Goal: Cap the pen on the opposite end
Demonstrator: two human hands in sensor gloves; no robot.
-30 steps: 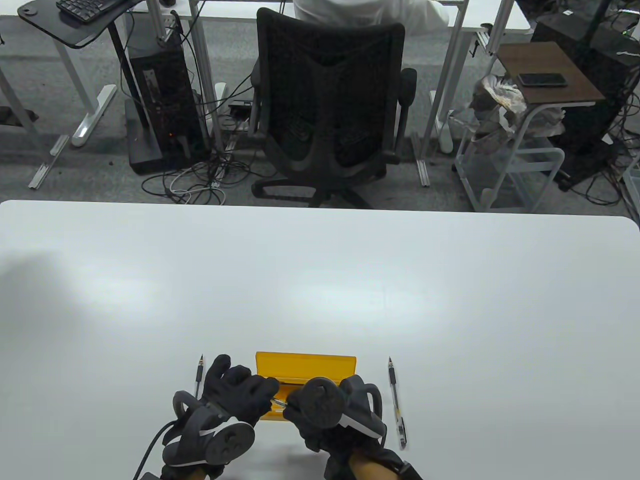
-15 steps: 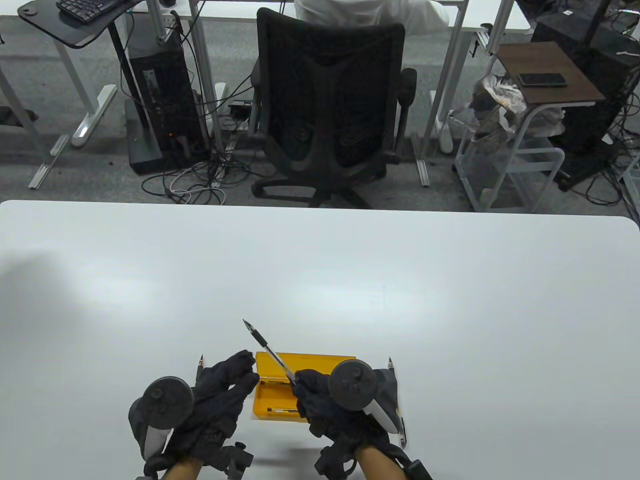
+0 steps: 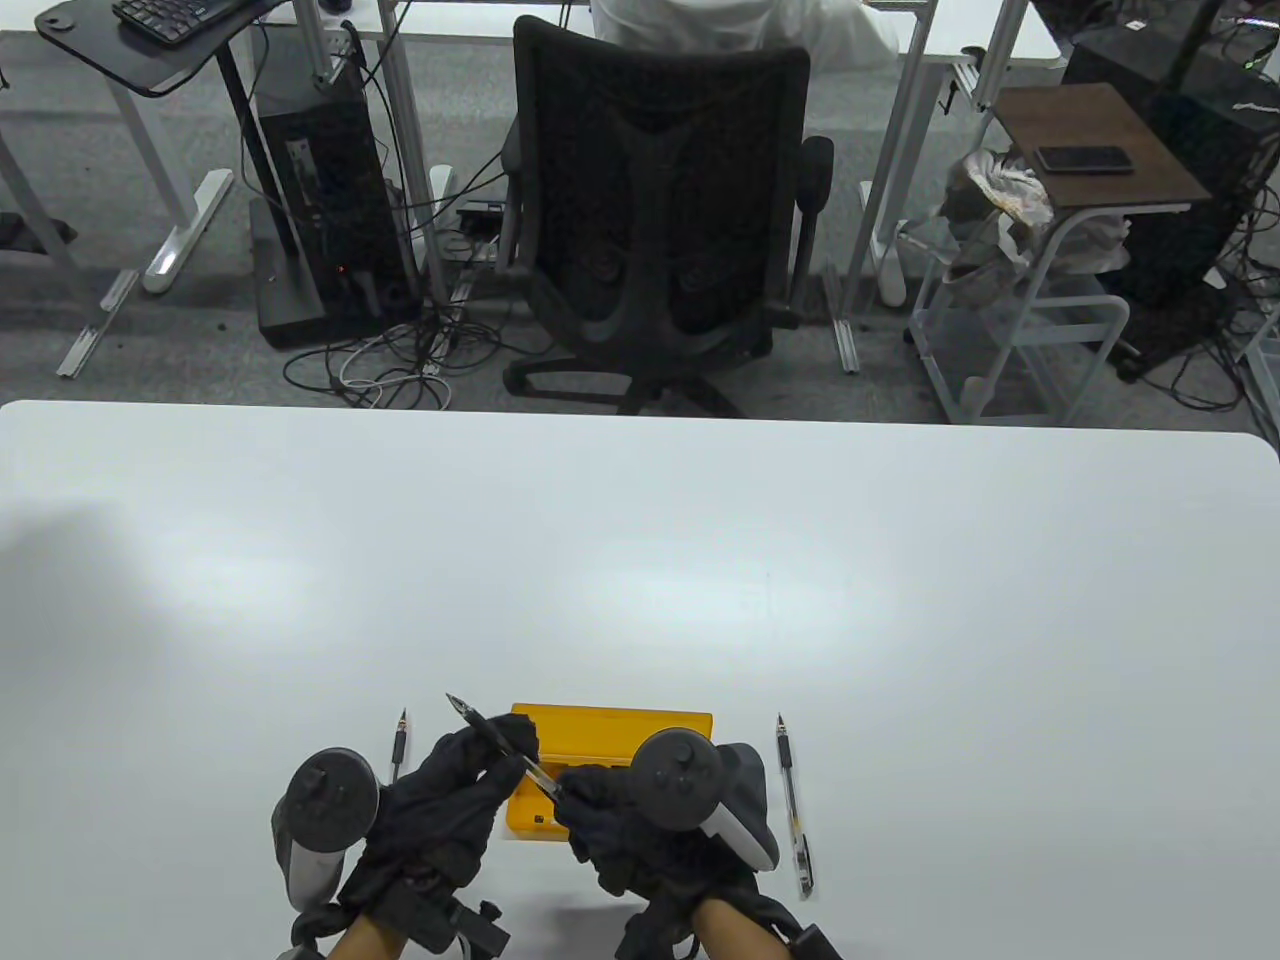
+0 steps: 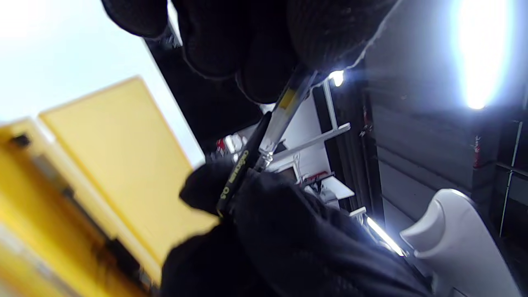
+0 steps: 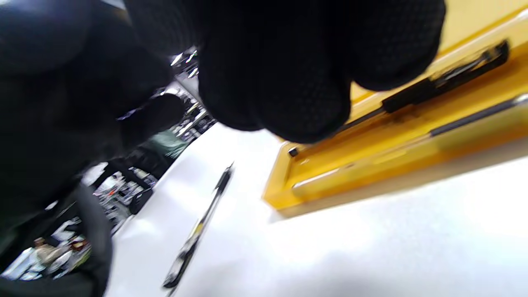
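Case centre on table, pens left & right.

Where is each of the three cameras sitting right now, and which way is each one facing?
Table view: high over the near edge, looking down across the white table to the chair beyond; both gloved hands, left hand and right hand, hold the pen.
Left wrist view: on the left wrist, tilted, facing the pen and the yellow case; dark fingers on top.
Right wrist view: on the right wrist, tilted, low over the table; fingers above.
Shared: the yellow case.
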